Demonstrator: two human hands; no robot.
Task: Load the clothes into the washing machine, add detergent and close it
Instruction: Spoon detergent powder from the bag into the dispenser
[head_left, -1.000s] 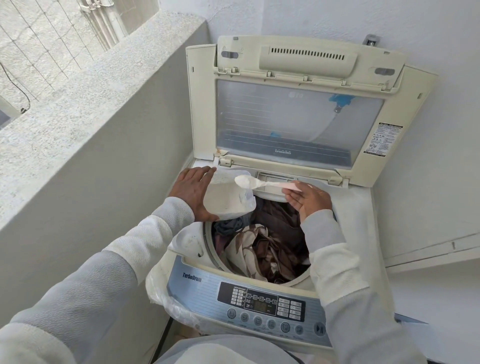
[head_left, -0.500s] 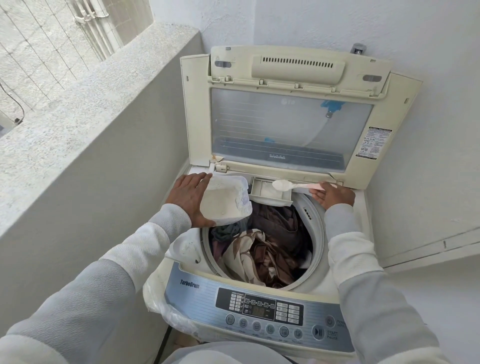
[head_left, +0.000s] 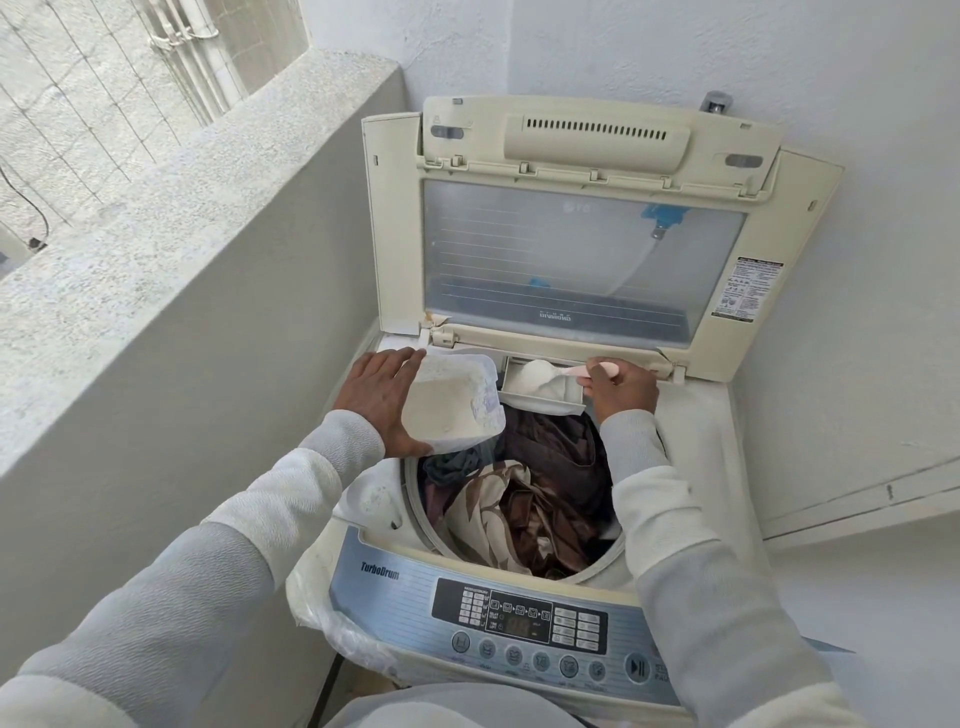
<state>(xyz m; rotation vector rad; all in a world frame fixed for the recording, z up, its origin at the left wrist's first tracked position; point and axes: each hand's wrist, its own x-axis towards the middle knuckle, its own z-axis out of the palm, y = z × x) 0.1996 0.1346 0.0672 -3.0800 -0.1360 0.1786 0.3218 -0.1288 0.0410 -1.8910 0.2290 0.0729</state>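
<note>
Left hand (head_left: 382, 400): grips the open detergent tub (head_left: 452, 405) from its left side, fingers spread along the far edge, thumb hooked at the near corner. The tub hangs tilted over the rim of the drum, with no lid on it and powder heaped inside.
- Risk: a one-sided grip on a soft-walled tub. If the wall flexes or the tilt grows, powder likely slides out onto the machine top or straight onto the clothes (head_left: 519, 499).

Clothes: brown and cream fabrics, already down in the drum, piled close to the opening.
- Risk: a fold riding up at the rim could catch when the lid comes down.

Detergent drawer (head_left: 540, 410): pulled out at the back edge of the drum, under the hinge line, some powder already in it.

Spoon (head_left: 540, 371): loaded bowl over the drawer, tipped toward it.
- Risk: the drawer is narrow; a fast turn of the wrist would probably scatter powder over its front wall into the drum.

Right hand (head_left: 623, 389): pinches the pink handle end of the spoon, fingers curled round it.

Lid (head_left: 582, 249): upright against the wall, fully open.
- Risk: both hands work directly below it; a knock could bring it down. The drawer looks like it must go back in before closing.
</note>
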